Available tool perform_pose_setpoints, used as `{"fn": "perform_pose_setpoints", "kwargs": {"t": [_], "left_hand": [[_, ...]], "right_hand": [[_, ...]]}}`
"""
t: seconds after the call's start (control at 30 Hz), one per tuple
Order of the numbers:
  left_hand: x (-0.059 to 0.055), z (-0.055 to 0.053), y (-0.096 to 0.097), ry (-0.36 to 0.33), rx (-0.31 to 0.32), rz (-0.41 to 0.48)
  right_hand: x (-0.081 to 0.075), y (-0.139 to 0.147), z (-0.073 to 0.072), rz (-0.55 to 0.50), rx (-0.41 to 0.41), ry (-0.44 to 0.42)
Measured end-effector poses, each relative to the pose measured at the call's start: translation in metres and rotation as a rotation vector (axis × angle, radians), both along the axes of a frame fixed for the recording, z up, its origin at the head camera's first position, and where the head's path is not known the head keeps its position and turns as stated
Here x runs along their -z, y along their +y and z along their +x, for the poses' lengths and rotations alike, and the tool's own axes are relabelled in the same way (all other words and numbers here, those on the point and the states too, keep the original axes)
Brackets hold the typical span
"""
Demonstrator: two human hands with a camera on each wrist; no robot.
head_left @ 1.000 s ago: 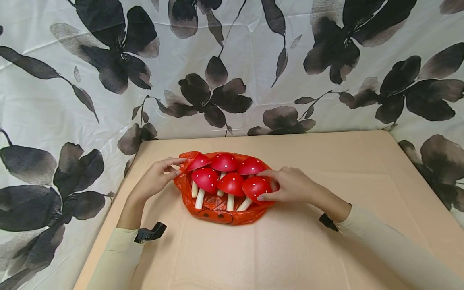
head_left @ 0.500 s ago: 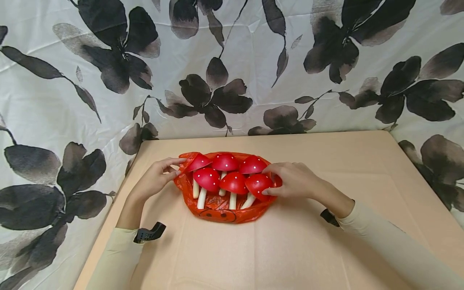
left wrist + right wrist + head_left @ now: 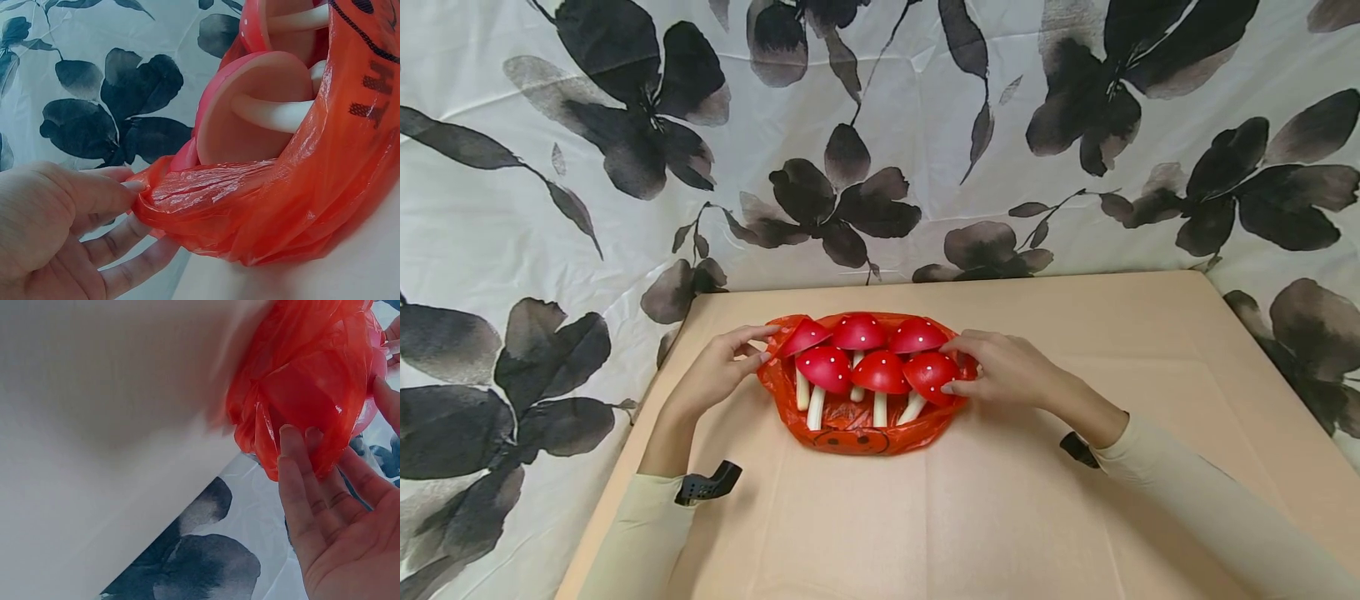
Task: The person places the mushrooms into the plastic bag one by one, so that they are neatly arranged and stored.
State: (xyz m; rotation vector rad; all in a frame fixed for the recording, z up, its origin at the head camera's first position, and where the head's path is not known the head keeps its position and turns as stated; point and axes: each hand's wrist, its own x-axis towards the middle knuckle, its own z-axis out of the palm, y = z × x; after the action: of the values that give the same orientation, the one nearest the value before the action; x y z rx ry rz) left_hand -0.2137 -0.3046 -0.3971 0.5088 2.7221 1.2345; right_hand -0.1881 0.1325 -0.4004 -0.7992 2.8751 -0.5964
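A red plastic bag with black print lies on the table, its mouth spread wide. Inside are several toy mushrooms with red, white-dotted caps and pale stems, in two rows. At the left end, my left hand pinches the bag's rim between thumb and fingers; the left wrist view shows the bunched plastic there. My right hand holds the bag's right end around the rightmost mushroom. In the right wrist view, its fingers press the plastic from outside, while the thumb touches a cap.
The bag sits towards the far side of a beige-covered table. Behind and left of the table hangs a white cloth with dark flowers. A black strap circles the left wrist, another the right.
My right hand has shifted slightly up, from around the rightmost mushroom's cap to the bag's right end. The bag's front edge has risen a little. My left hand keeps its pinch.
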Motion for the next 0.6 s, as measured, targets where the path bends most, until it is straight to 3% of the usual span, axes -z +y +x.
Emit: {"fn": "perform_pose_setpoints", "kwargs": {"t": [0.3,0.6], "left_hand": [[0.002,0.0,-0.001,-0.002,-0.008,0.002],[0.0,0.004,-0.004,0.038,0.001,-0.059]], "right_hand": [[-0.003,0.002,0.0,-0.018,-0.003,-0.011],[-0.009,0.015,0.0,-0.124,-0.001,0.002]]}}
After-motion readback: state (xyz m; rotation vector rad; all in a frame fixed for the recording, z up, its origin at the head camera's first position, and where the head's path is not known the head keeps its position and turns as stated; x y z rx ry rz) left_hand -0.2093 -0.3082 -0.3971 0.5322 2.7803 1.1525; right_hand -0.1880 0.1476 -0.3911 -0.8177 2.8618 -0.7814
